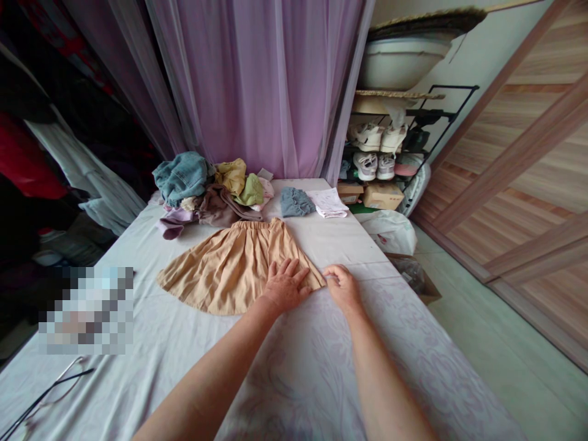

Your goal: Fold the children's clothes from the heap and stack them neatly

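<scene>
A tan skirt [225,263] with a gathered elastic waistband lies spread out on the cloth-covered table, its waist pointing away from me. My left hand [285,285] rests flat on the skirt's right part, fingers spread. At the lower right corner of the hem, my right hand [340,285] pinches the edge of the skirt between thumb and fingers. Beyond the skirt sit a folded blue-grey garment [296,202] and a folded white printed cloth [328,202], side by side.
A heap of crumpled clothes [220,202] lies at the table's back left. Eyeglasses [55,386] rest at the front left, near a blurred-out patch. Purple curtains [257,86] hang behind. A rack with shoes [367,136] stands right of the table [390,343].
</scene>
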Action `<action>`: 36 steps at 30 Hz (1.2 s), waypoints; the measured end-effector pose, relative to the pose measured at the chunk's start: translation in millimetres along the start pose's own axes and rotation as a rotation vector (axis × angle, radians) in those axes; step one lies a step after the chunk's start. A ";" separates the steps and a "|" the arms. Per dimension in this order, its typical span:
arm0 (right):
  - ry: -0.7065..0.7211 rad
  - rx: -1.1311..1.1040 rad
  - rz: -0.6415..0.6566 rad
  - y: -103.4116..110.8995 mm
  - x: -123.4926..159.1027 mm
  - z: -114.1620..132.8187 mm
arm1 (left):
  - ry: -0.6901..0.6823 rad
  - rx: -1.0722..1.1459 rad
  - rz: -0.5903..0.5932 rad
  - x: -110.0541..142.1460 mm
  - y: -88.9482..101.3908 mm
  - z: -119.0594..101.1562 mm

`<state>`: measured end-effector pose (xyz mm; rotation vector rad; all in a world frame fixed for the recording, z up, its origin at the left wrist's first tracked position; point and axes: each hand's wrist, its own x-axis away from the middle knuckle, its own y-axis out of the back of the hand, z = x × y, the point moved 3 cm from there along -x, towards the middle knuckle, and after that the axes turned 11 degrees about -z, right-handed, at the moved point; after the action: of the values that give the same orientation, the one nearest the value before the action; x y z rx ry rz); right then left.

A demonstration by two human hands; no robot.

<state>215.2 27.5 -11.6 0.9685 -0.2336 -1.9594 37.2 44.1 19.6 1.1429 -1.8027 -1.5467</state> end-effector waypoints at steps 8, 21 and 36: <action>0.098 0.182 0.086 3.2 4.5 0.3 | 0.035 0.010 0.029 -3.9 -6.3 -3.2; 0.043 0.117 0.097 -2.1 4.5 10.8 | 0.021 0.145 0.065 -3.4 -0.3 1.9; 0.186 0.136 -0.175 1.7 -1.5 31.8 | 0.633 -0.027 -0.657 94.2 76.2 205.8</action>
<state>194.2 21.1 11.5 1.2903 -0.1834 -2.0143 -199.1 76.7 32.0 2.0598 -1.0263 -1.2772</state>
